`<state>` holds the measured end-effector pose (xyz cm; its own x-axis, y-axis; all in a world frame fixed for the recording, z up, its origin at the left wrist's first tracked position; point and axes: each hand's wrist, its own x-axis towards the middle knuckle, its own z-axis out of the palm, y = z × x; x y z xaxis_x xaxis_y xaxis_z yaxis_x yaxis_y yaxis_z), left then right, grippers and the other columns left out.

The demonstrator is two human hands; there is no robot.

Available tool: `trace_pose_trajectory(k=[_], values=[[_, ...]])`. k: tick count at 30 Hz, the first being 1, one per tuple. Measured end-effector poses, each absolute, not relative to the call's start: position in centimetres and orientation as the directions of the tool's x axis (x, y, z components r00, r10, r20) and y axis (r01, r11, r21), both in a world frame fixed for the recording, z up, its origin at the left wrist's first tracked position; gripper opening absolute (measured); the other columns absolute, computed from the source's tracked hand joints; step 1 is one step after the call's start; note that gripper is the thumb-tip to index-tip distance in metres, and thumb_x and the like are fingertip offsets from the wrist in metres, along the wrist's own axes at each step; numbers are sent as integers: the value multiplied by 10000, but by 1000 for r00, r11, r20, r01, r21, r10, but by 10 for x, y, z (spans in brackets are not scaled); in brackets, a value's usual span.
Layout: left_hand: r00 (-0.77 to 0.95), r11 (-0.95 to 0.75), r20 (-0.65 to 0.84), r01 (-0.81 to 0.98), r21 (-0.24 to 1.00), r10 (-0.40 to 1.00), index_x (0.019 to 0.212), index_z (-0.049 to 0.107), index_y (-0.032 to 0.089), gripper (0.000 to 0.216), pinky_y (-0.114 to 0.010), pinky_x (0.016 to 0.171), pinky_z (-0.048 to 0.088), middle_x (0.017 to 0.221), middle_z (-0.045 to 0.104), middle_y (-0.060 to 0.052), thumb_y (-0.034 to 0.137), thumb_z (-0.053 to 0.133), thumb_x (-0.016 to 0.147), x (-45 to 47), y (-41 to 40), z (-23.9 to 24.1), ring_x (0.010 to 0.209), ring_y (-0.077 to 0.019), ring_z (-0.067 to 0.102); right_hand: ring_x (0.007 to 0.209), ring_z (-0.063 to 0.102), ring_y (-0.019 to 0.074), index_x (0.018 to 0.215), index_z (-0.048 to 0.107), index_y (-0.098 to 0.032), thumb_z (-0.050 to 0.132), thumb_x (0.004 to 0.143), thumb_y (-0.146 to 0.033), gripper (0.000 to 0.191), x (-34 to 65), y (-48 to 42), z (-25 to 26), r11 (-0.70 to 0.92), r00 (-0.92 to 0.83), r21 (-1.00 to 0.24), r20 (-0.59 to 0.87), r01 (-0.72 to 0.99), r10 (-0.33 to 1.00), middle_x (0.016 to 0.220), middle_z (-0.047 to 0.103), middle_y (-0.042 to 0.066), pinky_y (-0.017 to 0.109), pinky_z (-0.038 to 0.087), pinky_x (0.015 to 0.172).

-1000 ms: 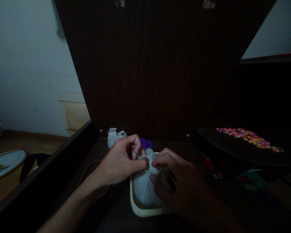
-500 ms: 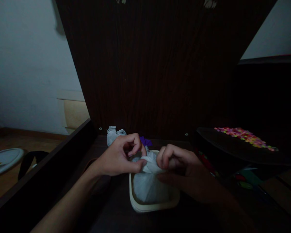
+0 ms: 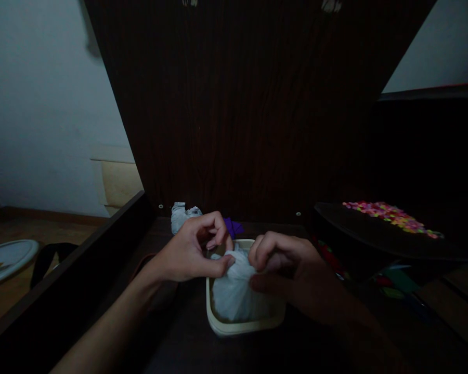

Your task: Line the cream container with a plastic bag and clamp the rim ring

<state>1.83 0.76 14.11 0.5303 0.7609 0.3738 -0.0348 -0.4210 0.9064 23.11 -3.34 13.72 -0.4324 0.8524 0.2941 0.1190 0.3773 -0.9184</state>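
Note:
A white plastic bag (image 3: 236, 296) sits inside a cream rectangular container (image 3: 234, 328) with rounded corners. Its top is gathered and twisted. From the left, my left hand (image 3: 198, 246) pinches the gathered part between thumb and forefinger. On the other side, my right hand (image 3: 286, 265) has curled fingers closed on the same twisted plastic. What the bag contains cannot be made out. The right-hand part of the container lies behind my right hand and in shadow.
Behind my left hand lie a crumpled white bag (image 3: 181, 217) and a purple piece (image 3: 234, 227). A dark raised panel (image 3: 234, 114) stands at the back. A dark side board (image 3: 74, 270) runs along the left. Bright pink and yellow beads or flowers (image 3: 393, 217) lie at right.
The twisted top of the bag looks looser and lower, with less of a roll between my hands. Both hands keep nearly the same place and grip.

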Motion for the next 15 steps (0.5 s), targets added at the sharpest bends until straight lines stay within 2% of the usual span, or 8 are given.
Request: trace_pose_trajectory(k=[3,5,7,9,12,15], values=[[534,-433,402,-73,899,744,680,375,214,376,-214,557,388,727,626,7,140,744,687,16,16,136,619,-92,481,488,433,61,770,536,-201,832,745,-376,345,237,-21,131,255,-486,-961,274,-107,830,762,571,-27,194,317,419],[525,-423,396,-75,903,754,680,382,211,365,-213,567,406,732,613,12,141,741,695,15,18,136,632,-94,497,462,387,52,813,549,-204,821,758,-392,335,237,-18,130,253,-482,-962,272,-106,833,731,543,-44,194,292,412],[513,-395,377,-78,915,771,691,401,206,330,-205,566,406,711,572,33,129,722,703,16,16,139,629,-88,485,479,389,62,855,577,-204,802,781,-369,289,233,-21,132,327,-437,-945,289,12,852,708,521,-51,202,301,436],[500,-355,347,-83,931,794,708,418,203,287,-192,543,382,675,512,61,112,690,698,18,12,142,601,-77,449,513,417,76,865,603,-199,810,773,-333,264,226,-27,134,473,-387,-860,376,193,842,701,518,-50,213,320,470],[471,-301,293,-62,952,832,724,427,204,240,-180,502,318,635,437,86,113,646,686,23,7,146,555,-65,377,531,442,90,876,642,-195,823,766,-291,233,217,-36,134,649,-356,-597,544,472,760,710,548,-42,236,339,513],[440,-313,290,-21,949,850,735,444,200,211,-179,502,294,630,397,93,119,634,688,26,5,146,555,-64,348,562,491,107,913,679,-192,787,821,-255,155,213,-38,130,669,-348,-415,619,617,704,736,604,-24,252,362,559]])
